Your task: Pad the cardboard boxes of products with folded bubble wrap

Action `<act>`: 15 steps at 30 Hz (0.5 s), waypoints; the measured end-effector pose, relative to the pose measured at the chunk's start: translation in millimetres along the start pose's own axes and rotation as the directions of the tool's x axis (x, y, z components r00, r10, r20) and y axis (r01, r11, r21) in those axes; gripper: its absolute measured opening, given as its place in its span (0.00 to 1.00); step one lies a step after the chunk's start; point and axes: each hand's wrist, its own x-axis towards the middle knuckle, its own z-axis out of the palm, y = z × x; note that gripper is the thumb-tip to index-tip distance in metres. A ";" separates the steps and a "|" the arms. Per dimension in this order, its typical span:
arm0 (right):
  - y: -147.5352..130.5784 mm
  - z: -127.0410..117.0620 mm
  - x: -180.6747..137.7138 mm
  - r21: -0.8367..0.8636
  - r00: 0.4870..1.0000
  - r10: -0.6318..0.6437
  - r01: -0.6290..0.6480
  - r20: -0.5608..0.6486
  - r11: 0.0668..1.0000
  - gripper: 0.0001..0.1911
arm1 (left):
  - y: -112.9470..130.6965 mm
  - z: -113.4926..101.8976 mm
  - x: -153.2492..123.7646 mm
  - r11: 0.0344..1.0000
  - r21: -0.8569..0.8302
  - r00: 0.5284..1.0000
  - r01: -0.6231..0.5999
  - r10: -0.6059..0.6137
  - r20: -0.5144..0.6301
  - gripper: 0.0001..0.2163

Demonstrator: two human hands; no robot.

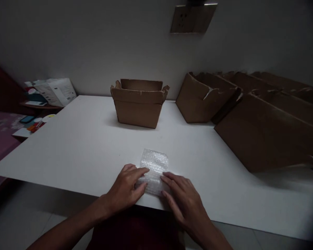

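Note:
A clear sheet of bubble wrap (pixel 154 160) lies at the near edge of the white table, its far part flat and its near part folded or rolled into a low bundle. My left hand (pixel 129 184) grips the left end of that bundle, thumb on the near side and index finger across the top. On the right end, my right hand (pixel 181 194) holds it the same way, with the fingertips on the plastic. Whether anything is wrapped inside I cannot tell.
An open cardboard box (pixel 138 109) stands beyond the bubble wrap. More open boxes, one nearer (pixel 271 135) and one behind (pixel 200 100), fill the right side. Packets (pixel 58 92) and small items sit past the left edge of the white table (pixel 75 146). A wall socket (pixel 193 19) is above.

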 end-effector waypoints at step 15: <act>-1.3 16.9 22.6 0.222 0.980 0.195 -0.182 -0.038 0.958 0.13 | 10.9 12.8 -15.9 0.449 -0.820 0.845 0.355 -0.530 0.076 0.35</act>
